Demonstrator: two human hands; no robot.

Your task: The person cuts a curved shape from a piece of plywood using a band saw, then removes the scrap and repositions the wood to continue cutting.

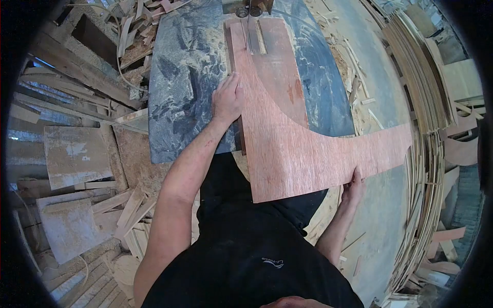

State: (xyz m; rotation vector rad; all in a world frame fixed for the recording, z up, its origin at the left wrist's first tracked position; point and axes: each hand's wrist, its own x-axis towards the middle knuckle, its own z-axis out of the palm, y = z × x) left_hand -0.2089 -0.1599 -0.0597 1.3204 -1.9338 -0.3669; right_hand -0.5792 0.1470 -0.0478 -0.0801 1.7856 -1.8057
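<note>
A reddish plywood piece (298,154) with a long concave curved edge lies across the saw table, its narrow end at the band saw blade (249,31). My left hand (227,100) holds its left edge, fingers close together. At the lower right edge, my right hand (353,189) grips the piece, thumb on top and fingers hidden beneath. Under the plywood, a reddish board (282,61) with a slot lies on the blue-grey saw table (177,77), which is dusted with sawdust.
Stacks of thin wooden sheets (416,72) stand along the right. Offcuts (136,31) are heaped at the upper left, with dusty boards (77,156) and wood strips lower down. Guide rollers (241,12) flank the blade. Wood scraps (354,72) lie beyond the table's right edge.
</note>
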